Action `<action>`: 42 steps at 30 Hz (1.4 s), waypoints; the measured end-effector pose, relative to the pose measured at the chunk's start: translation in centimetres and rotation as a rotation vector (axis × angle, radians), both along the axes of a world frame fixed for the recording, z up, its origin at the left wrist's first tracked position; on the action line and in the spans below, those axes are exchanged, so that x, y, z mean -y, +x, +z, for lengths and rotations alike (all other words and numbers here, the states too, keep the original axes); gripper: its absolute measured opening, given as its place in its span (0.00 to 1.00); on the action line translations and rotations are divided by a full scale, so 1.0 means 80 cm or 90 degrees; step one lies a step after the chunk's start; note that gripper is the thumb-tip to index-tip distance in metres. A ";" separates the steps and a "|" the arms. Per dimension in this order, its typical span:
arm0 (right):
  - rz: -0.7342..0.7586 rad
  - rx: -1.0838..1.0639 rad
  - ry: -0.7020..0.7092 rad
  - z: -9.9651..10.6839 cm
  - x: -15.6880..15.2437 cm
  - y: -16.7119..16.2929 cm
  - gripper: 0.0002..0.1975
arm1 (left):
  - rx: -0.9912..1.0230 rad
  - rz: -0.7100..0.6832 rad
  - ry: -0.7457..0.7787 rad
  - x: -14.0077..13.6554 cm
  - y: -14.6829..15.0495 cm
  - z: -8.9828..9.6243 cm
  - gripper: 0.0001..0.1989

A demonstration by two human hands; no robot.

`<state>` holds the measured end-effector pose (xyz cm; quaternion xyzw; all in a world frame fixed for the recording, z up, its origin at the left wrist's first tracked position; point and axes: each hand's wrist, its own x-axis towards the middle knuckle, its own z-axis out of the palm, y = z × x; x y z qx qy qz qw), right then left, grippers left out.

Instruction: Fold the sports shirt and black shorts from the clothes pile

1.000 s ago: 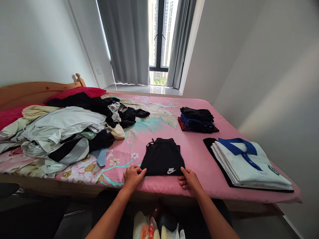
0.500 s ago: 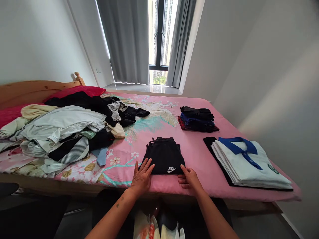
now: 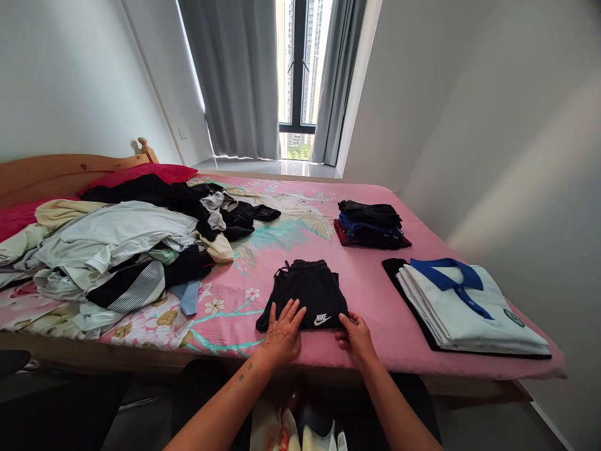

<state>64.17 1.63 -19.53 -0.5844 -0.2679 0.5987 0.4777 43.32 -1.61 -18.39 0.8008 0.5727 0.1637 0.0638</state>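
Folded black shorts [image 3: 307,289] with a drawstring waist and a white logo lie on the bed in front of me, waistband pointing away. My left hand [image 3: 285,326] rests flat on their near edge, left of the logo, fingers spread. At the near right corner, my right hand [image 3: 355,332] pinches the fabric between thumb and fingers. The other fingers of that hand are curled beneath.
A loose heap of clothes [image 3: 122,228] covers the bed's left side. Folded dark clothes [image 3: 370,222] are stacked at the back right. White shirts with a blue collar [image 3: 469,300] form a pile at the right. The pink bedsheet [image 3: 375,351] reaches the bed's near edge.
My left hand has slid right across the shorts, from their near left corner toward the logo, uncovering that corner. My right hand stays at the right corner.
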 end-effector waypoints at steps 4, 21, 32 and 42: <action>-0.013 -0.058 0.037 0.011 -0.001 -0.003 0.28 | 0.006 0.005 0.000 -0.011 0.007 -0.007 0.36; 0.021 -0.072 0.012 -0.002 0.009 0.003 0.31 | -0.042 0.035 0.050 -0.006 -0.022 -0.032 0.30; -0.127 -0.123 0.118 0.034 -0.012 -0.016 0.28 | -0.029 0.062 -0.001 0.002 -0.042 -0.003 0.29; -0.063 -0.049 0.295 0.229 -0.003 0.027 0.22 | 0.410 0.007 -0.199 0.058 -0.054 0.220 0.13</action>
